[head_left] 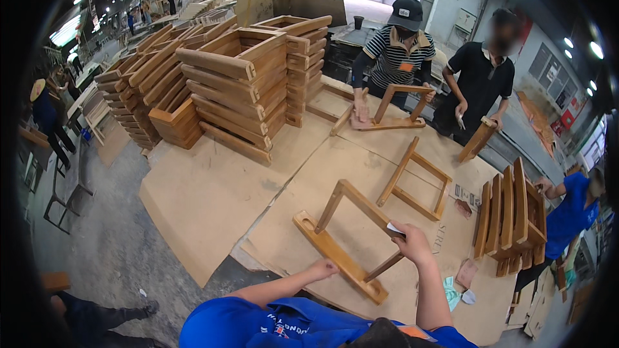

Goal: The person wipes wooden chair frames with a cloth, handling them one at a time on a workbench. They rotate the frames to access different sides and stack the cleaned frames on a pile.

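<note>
A wooden frame (pixel 338 248) stands tilted on the cardboard-covered table in front of me, its wide rail with an oval recess nearest my body. My left hand (pixel 322 269) is closed at the edge of that wide rail, fingertips against the wood. On the opposite rail, my right hand (pixel 413 243) presses a small white folded sheet (pixel 394 228) against the wood; its kind is hard to make out. The right fingers are bent around sheet and rail. Just beyond lies a second wooden frame (pixel 418 177), flat on the cardboard.
Tall stacks of wooden frames (pixel 235 84) rise at the far left. Another frame stack (pixel 509 216) stands at the right, beside a person in blue. Across the table, two people handle wooden pieces. A green-white cloth (pixel 451 294) and a brown pad (pixel 467 272) lie near my right arm.
</note>
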Demonstrator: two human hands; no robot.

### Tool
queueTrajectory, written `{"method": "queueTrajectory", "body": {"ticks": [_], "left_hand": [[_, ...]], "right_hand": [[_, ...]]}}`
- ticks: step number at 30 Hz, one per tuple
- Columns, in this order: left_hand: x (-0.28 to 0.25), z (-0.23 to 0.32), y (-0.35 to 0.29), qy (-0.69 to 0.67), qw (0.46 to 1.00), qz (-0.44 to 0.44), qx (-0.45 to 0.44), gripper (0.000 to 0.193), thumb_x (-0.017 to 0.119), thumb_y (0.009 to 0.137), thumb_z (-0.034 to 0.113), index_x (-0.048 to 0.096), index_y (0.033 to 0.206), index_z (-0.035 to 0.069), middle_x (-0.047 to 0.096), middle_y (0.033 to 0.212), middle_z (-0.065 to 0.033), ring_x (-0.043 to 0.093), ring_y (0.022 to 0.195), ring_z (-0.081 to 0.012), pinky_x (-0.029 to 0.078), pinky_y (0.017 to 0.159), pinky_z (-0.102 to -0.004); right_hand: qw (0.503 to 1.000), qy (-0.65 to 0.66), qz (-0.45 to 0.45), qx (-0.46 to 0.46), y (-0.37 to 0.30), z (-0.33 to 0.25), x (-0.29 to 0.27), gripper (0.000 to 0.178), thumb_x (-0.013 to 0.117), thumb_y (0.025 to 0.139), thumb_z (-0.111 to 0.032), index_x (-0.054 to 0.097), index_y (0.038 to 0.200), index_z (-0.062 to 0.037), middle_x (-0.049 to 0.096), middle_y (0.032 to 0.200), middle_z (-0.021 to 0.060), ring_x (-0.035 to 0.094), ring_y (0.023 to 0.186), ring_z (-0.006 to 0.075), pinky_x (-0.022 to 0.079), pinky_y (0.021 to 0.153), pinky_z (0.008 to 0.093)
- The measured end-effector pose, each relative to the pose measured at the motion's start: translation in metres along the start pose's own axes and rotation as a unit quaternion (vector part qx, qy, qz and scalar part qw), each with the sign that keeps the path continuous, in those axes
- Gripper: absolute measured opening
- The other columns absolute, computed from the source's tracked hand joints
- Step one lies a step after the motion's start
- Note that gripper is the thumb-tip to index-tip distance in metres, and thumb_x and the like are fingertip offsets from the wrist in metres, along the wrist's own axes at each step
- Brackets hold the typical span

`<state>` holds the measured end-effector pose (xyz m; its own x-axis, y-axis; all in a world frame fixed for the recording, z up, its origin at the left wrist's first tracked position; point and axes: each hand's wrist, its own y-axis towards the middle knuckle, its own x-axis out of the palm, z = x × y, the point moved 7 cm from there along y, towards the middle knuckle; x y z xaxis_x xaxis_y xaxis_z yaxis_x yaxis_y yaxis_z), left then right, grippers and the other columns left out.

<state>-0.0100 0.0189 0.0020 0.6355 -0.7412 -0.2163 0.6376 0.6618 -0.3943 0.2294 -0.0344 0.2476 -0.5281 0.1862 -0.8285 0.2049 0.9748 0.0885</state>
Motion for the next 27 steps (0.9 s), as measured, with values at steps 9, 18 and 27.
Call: {"method": "queueTrajectory", "body": {"ticks": [9,18,27], "left_hand": [[-0.042,0.300,-0.056,0.385,0.770,0.237,0.451,0.067,0.077,0.074,0.033,0.050,0.130,0.011,0.048,0.129,-0.0184,0.044,0.121,-0.0364,0.036,0.102,-0.0447],[-0.131,0.148,0.029,-0.003,0.965,0.181,0.191,0.074,0.067,0.087,0.017,0.025,0.146,0.004,0.039,0.144,-0.0175,0.040,0.131,-0.0301,0.033,0.109,-0.0414],[-0.082,0.089,0.008,0.047,0.990,0.102,0.084,0.037,0.072,0.084,0.018,0.058,0.114,0.002,0.068,0.104,-0.0104,0.065,0.097,-0.0213,0.051,0.085,-0.0333]], "right_hand": [[0.998,0.015,0.026,-0.064,-0.042,-0.005,0.004,0.046,0.068,0.078,-0.006,0.063,0.122,-0.0172,0.062,0.102,0.0126,0.058,0.093,0.0338,0.048,0.080,0.0408],[0.988,0.002,0.120,-0.097,-0.101,-0.007,-0.002,0.049,0.069,0.073,-0.005,0.064,0.119,-0.0187,0.060,0.105,0.0121,0.056,0.092,0.0340,0.046,0.081,0.0422],[0.981,0.022,0.110,-0.160,-0.123,-0.027,0.003,0.050,0.068,0.070,-0.003,0.064,0.118,-0.0156,0.060,0.106,0.0128,0.056,0.093,0.0340,0.046,0.082,0.0416]]}}
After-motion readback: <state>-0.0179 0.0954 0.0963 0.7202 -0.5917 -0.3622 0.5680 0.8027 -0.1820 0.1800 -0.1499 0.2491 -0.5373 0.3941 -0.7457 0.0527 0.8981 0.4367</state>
